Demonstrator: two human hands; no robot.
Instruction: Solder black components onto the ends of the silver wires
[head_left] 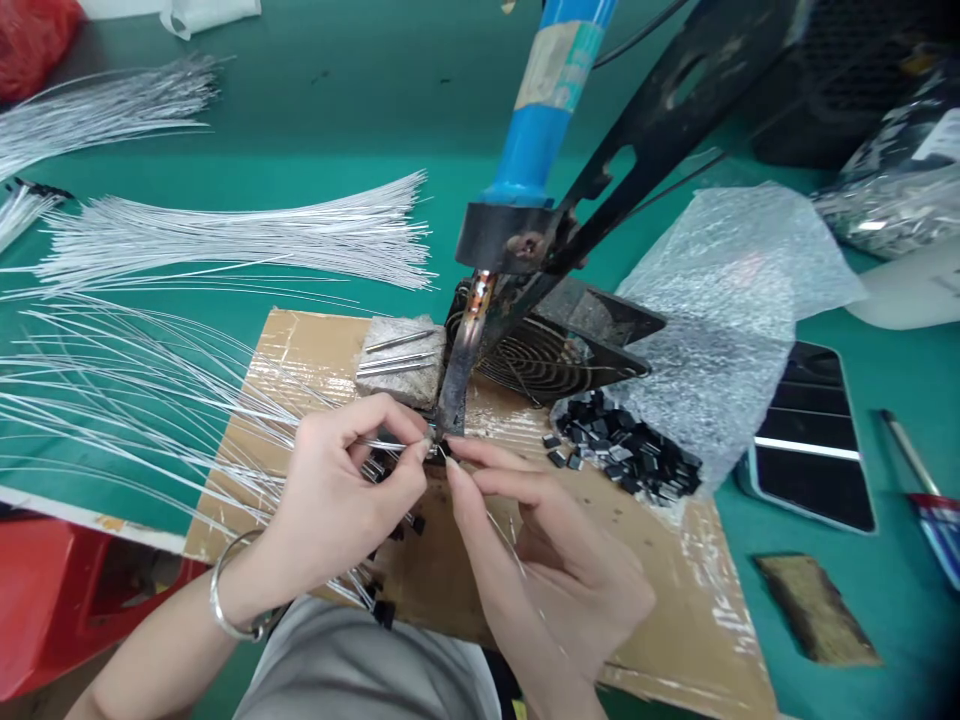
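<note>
My left hand [352, 490] is closed in a pinch on a thin white wire [382, 446], just left of the soldering iron's tip. My right hand [547, 550], fingertips close together, pinches a thin silvery wire [504, 535] that trails back across the palm. Both sets of fingertips meet right below the tip of the soldering iron [454, 390], which points down in a black bracket [502, 236]. The exact joint between the fingers is too small to make out. Under my left hand lie several wires with black ends [384, 612], partly hidden.
A cardboard sheet [675, 600] covers the green table. On it are a grey block [401, 385] with metal rods and a pile of small black pieces [630, 450]. Around stand a fan [540, 355], bubble wrap [735, 270], a phone [810, 450] and white wire bundles [240, 240].
</note>
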